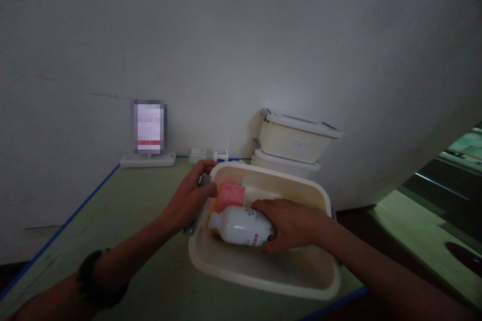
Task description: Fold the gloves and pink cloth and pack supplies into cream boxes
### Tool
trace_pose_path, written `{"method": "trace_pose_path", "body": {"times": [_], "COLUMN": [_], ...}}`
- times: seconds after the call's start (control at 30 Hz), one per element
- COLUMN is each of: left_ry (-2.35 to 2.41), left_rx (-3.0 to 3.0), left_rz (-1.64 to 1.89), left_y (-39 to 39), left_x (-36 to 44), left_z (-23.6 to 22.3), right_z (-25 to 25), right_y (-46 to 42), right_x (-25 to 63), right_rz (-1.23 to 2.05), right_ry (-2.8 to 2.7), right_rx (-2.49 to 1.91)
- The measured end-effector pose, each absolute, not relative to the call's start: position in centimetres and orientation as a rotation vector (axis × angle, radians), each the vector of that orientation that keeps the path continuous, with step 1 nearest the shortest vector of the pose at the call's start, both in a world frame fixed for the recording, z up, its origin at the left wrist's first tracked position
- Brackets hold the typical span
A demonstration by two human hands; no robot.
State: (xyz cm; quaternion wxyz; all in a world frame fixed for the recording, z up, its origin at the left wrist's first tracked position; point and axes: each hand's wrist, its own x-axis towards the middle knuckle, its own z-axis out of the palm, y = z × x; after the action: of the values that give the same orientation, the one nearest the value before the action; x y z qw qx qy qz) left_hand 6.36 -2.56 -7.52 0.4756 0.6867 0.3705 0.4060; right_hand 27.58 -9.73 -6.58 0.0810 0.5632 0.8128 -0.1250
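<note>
A cream plastic storage box (pixel 263 288), lidless and tilted toward me, is over the front part of the table. My left hand (pixel 194 193) grips its left rim near a grey latch, thumb over the edge. Inside the box, my right hand (pixel 288 223) is wrapped round the base end of a white plastic bottle (pixel 241 225) with printed lettering. The bottle lies on its side, its white cap pointing left. Behind it in the box is a pink patterned item (pixel 231 195), partly covered by the bottle; its kind I cannot make out.
Two lidded cream boxes (pixel 297 140) are stacked against the wall at the back. A pump bottle (pixel 207 154) lies on its side by the wall. A blurred screen on a white stand (pixel 148 160) is at the back left. Blue edging borders the green table (pixel 124 200).
</note>
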Motion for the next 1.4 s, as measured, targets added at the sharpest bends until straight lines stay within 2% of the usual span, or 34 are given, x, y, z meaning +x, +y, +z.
{"method": "trace_pose_path", "body": {"times": [0.23,0.5,0.6,0.73,0.9,1.1,1.23,1.4], "left_ry": [0.883,0.886,0.868,0.869,0.910,0.948,0.958,0.978], "left_rx": [1.655,1.689,1.704,1.698,1.725,1.760,1.752,1.727], "left_rz": [1.009,1.007,1.009,0.985,0.958,0.944,0.921,0.911], "left_y": [-2.9,-3.1,-2.9,-2.9,-2.9,-2.7,-2.8,-2.7], "left_x": [6.4,6.4,6.3,6.3,6.4,6.4,6.4,6.4], "left_z": [-7.5,-7.5,-7.7,-7.7,-7.5,-7.6,-7.5,-7.4], "right_z": [-5.8,-4.8,-4.7,-5.0,-5.1,-4.5,-4.8,-5.3], "right_y": [-9.1,-7.9,-7.5,-7.7,-8.2,-10.0,-11.7,-11.8], "right_x": [27.3,27.9,27.8,27.8,27.6,27.1,27.4,27.9], "right_rz": [-0.434,-0.942,-1.030,-1.008,-0.747,-0.478,-0.525,-0.621], "right_ry": [2.430,2.207,2.083,2.119,2.363,2.310,2.190,2.229], "right_rx": [1.583,1.612,1.648,1.632,1.558,1.642,1.828,1.829]}}
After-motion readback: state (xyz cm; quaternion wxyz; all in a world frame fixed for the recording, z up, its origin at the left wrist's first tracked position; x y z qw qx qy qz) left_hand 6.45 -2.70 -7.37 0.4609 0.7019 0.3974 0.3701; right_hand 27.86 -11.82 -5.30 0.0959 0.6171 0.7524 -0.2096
